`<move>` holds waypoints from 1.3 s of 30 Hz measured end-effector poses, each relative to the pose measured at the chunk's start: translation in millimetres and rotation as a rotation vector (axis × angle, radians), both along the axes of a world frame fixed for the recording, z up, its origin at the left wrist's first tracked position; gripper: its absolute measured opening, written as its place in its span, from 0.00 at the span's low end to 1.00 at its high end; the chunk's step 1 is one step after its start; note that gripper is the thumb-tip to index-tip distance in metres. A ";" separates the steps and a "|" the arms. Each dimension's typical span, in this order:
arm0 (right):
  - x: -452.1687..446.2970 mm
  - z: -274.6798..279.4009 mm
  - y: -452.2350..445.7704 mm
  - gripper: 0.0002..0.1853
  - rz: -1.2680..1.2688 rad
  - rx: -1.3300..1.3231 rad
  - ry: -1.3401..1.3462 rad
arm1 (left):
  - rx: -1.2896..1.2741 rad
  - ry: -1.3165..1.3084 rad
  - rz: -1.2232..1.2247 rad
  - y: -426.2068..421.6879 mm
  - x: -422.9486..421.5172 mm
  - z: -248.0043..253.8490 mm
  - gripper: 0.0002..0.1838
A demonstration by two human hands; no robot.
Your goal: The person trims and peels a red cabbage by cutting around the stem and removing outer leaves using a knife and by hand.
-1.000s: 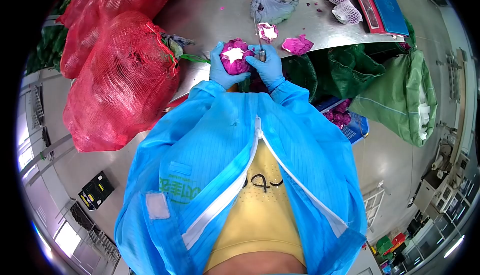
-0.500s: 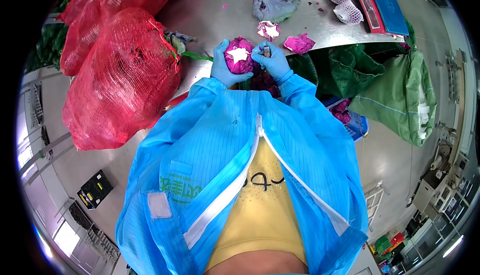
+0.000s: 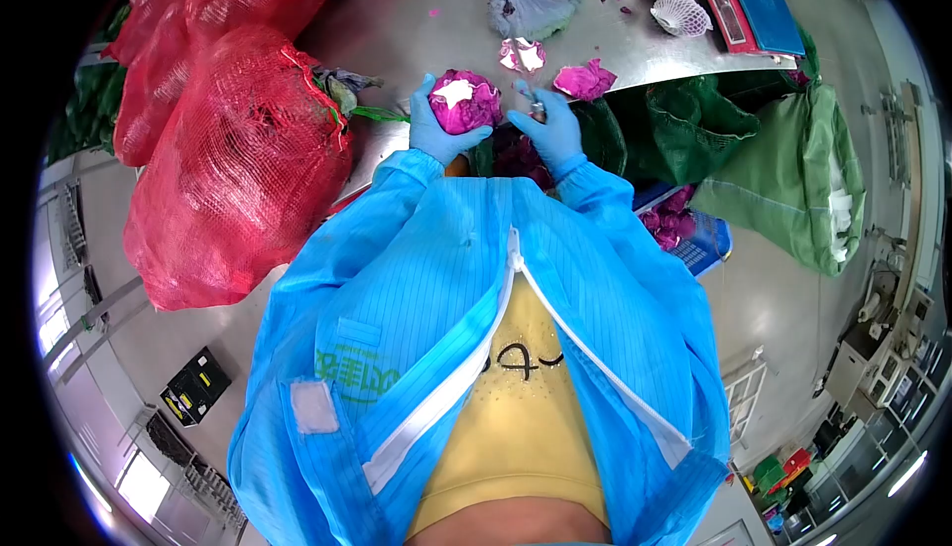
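Note:
My left hand (image 3: 428, 135), in a blue glove, is wrapped round a purple cabbage (image 3: 478, 108) at the table's near edge. A pale, star-shaped cut patch shows on the cabbage's upper left. Just to the right, my gloved right hand (image 3: 557, 133) is closed on a small knife (image 3: 537, 108), mostly hidden by the fingers. The right hand is a little apart from the cabbage. Beyond them on the table lie a trimmed cabbage piece (image 3: 523, 54) with a white middle and a loose purple leaf (image 3: 585, 80).
Large red mesh sacks (image 3: 238, 169) stand at the left. Wilted outer leaves (image 3: 535, 0), white foam nets (image 3: 680, 12) and a blue folder (image 3: 759, 0) lie on the metal table (image 3: 416, 20). Green sacks (image 3: 783, 179) and a blue crate (image 3: 710, 246) with purple leaves are at the right.
My right hand has drawn away from the cabbage, opening a gap. The cabbage has turned in my left hand, so its pale patch sits further to the left.

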State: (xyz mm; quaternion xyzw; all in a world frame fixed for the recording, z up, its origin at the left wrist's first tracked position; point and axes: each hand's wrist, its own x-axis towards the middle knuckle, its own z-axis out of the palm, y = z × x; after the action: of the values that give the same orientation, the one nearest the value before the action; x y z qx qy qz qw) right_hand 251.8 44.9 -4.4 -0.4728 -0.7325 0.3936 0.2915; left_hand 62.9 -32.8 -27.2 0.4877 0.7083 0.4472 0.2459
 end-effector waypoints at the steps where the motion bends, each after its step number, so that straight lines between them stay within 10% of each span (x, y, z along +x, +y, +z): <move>1: -10.5 -3.7 0.9 0.28 0.027 -0.044 0.100 | 0.004 0.031 -0.004 -1.4 0.3 -0.2 0.62; 8: -39.5 15.5 -9.5 0.21 -0.013 0.019 -0.059 | -0.056 0.024 0.009 -0.6 3.8 -9.9 0.63; 17: -38.8 -24.1 4.6 0.12 -0.027 -0.443 0.486 | -0.041 0.121 -0.061 -3.1 3.3 3.7 0.65; 29: -26.1 30.0 -19.8 0.13 -0.114 0.086 0.164 | -0.103 0.158 0.020 0.6 13.1 9.8 0.64; 39: -4.1 10.0 -13.5 0.24 -0.041 -0.054 0.083 | -0.060 0.034 -0.011 -2.2 3.3 6.4 0.63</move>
State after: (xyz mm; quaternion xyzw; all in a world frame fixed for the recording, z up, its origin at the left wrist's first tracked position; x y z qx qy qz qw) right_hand 247.7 31.4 5.6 -0.4788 -0.6990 0.4263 0.3169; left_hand 66.2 -35.0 -20.8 0.4916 0.7228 0.4159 0.2507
